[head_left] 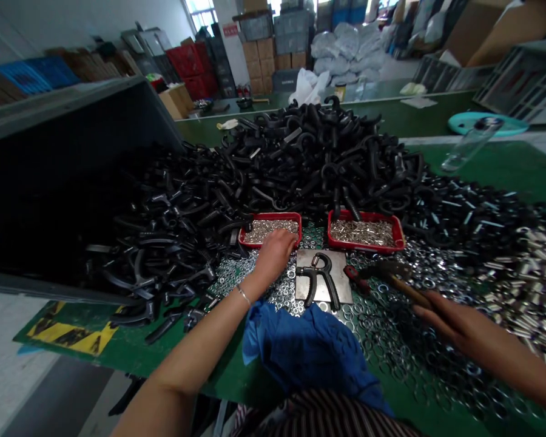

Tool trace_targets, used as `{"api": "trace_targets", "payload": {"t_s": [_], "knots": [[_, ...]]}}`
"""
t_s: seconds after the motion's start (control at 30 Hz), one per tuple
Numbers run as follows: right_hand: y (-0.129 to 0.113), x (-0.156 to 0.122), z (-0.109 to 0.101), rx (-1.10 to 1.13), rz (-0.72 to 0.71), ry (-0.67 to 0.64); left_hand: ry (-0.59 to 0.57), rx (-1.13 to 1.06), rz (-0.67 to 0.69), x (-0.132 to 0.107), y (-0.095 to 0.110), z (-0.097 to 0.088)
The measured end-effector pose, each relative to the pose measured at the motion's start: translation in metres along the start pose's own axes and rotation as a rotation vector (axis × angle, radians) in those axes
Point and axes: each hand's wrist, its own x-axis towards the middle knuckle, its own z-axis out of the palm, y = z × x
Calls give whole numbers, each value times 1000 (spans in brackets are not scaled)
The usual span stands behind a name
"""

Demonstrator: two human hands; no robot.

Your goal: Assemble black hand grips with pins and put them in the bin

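Note:
My left hand is at the front right corner of a red tray of small metal pins. Its fingers curl together there, and whatever lies between them is hidden. My right hand is wrapped round the wooden handle of a hammer, whose dark head hovers above or rests on the washers. Between my hands, a black hand grip strengthener with a metal spring at its top lies on a flat metal plate. Close by the hammer head is a red-handled tool, partly hidden.
Black handles are heaped across the back, spilling from a grey crate at left. A second red tray holds pins. Loose washers cover the front right, beside silver metal cylinders. Blue cloth lies at the near edge.

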Motion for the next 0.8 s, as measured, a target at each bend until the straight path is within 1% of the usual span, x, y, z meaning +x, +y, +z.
{"api": "trace_targets", "payload": {"t_s": [0.03, 0.1, 0.17, 0.2, 0.23, 0.3, 0.33, 0.37, 0.47, 0.5, 0.53, 0.6, 0.63, 0.67, 0.7, 0.73, 0.8], "knots": [[-14, 2, 2, 30, 4, -68, 5, 49, -67, 14, -12, -5], [-45, 11, 5, 56, -16, -242, -33, 108, -227, 38, -36, -12], [-73, 22, 5, 59, -47, -261, -77, 116, -308, 54, -55, -13], [-84, 28, 5, 65, -65, -249, -89, 111, -320, 57, -62, -11], [-93, 34, 6, 71, -77, -210, -92, 106, -319, 58, -67, -9], [-102, 46, 12, 60, -89, -119, -86, 98, -316, 56, -72, -5], [-104, 51, 16, 36, -92, -106, -78, 92, -313, 53, -74, -4], [-104, 56, 21, 11, -94, -123, -70, 87, -309, 50, -75, -3], [-101, 65, 32, 23, -103, -279, -25, 63, -295, 41, -77, -7], [-100, 65, 35, 53, -101, -303, 13, 29, -293, 39, -75, -9], [-99, 65, 36, 82, -93, -290, 62, -25, -288, 36, -72, -11], [-97, 62, 38, 92, -71, -207, 145, -191, -249, 30, -58, -13], [-94, 61, 40, 79, -63, -172, 150, -282, -205, 27, -48, -12], [-92, 61, 41, 72, -61, -162, 123, -356, -151, 23, -36, -10], [-88, 61, 43, 79, -63, -183, 75, -413, -98, 19, -24, -6], [-84, 61, 44, 102, -64, -231, 15, -448, -59, 15, -11, -1], [-75, 62, 46, 181, -40, -329, -80, -480, -49, 9, 9, 12]]}}
